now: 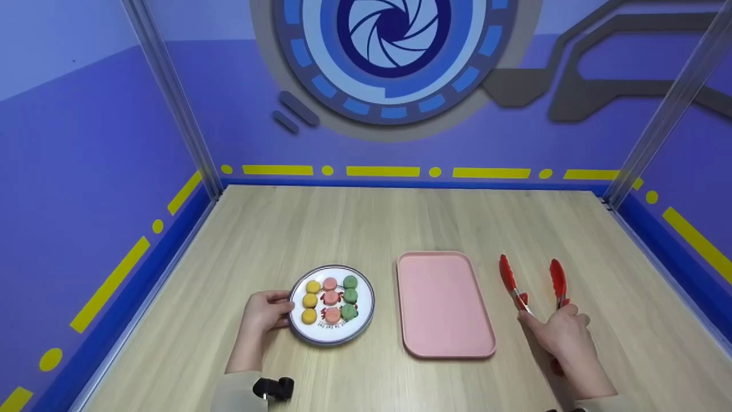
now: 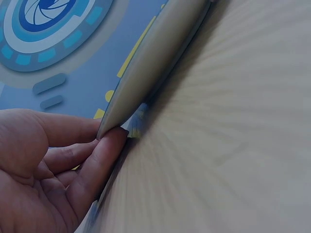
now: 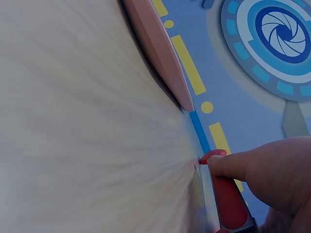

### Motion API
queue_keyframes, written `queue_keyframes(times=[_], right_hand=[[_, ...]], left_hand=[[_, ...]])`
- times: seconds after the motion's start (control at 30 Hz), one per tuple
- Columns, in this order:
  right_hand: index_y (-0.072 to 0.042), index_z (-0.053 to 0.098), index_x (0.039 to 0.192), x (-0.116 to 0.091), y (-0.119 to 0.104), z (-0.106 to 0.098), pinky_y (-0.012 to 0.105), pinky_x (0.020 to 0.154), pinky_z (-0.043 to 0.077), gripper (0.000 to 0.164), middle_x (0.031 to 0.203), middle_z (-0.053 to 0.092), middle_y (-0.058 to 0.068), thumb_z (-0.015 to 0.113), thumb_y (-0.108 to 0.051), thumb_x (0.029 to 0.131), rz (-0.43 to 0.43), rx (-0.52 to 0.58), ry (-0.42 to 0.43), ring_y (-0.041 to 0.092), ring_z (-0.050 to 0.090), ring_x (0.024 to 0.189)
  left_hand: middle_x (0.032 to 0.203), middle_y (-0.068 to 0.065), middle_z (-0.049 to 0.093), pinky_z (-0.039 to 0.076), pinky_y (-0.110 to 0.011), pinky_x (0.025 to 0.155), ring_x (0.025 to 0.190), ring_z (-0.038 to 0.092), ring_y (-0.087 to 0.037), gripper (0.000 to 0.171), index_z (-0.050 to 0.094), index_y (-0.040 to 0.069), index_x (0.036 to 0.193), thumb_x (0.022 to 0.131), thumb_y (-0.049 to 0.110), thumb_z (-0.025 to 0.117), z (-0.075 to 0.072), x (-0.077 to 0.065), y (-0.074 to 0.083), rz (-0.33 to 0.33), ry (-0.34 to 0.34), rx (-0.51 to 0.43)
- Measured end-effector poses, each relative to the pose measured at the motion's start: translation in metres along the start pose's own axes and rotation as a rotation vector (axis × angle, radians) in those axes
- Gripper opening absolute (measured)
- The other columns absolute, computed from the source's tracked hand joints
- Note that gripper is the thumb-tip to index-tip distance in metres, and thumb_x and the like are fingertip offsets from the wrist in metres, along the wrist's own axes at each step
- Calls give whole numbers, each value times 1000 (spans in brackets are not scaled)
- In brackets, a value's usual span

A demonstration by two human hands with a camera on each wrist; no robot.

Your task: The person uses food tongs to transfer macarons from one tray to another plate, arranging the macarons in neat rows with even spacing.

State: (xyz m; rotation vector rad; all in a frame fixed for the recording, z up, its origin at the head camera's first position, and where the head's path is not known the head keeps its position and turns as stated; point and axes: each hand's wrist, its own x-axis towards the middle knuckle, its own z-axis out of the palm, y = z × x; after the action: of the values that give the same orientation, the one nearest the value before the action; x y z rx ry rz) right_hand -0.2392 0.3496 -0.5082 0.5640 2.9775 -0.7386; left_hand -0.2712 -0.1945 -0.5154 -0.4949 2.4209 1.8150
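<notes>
A white plate [image 1: 366, 306] with a dark rim carries three columns of small macarons: yellow ones [image 1: 309, 300], pink ones [image 1: 330, 297] and green ones [image 1: 349, 296]. At its left edge my left hand [image 1: 264, 313] pinches the rim between thumb and fingers. The left wrist view shows that grip side-on, with the plate [image 2: 150, 68] seen from its edge. On the right, my right hand [image 1: 567, 339] holds red-tipped tongs [image 1: 507, 276], whose arms are spread wide. Their red handle [image 3: 231, 204] lies under my thumb in the right wrist view.
Between the plate and the tongs lies a pink rectangular tray [image 1: 443, 306] with a raised rim. The wooden table [image 1: 343, 223] is bounded by blue-purple panels [image 1: 217, 103] at the back and both sides, with metal posts [image 1: 177, 97] in the corners.
</notes>
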Motion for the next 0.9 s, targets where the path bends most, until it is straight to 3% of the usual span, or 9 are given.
queue_keyframes(times=[0.4,0.73,0.9], right_hand=[[25,35,110,-1,1,1,55,66,51,95,93,46,41,69,-61,87,4,-27,3,55,57,83],[24,34,115,0,0,-3,41,59,50,104,93,46,35,70,-68,84,53,-14,-62,39,53,77],[26,34,113,1,1,-6,44,62,51,110,93,47,36,68,-74,82,22,-8,-76,39,54,78]], left_hand=[[117,-28,71,63,-27,62,72,68,-11,39,62,-12,131,94,-3,66,0,0,1,6,5,29],[117,-27,71,63,-27,61,72,68,-10,39,62,-12,131,93,-3,67,0,-1,2,4,8,21],[115,-25,71,63,-26,61,73,67,-11,38,62,-11,132,96,0,66,0,-2,4,-5,9,24]])
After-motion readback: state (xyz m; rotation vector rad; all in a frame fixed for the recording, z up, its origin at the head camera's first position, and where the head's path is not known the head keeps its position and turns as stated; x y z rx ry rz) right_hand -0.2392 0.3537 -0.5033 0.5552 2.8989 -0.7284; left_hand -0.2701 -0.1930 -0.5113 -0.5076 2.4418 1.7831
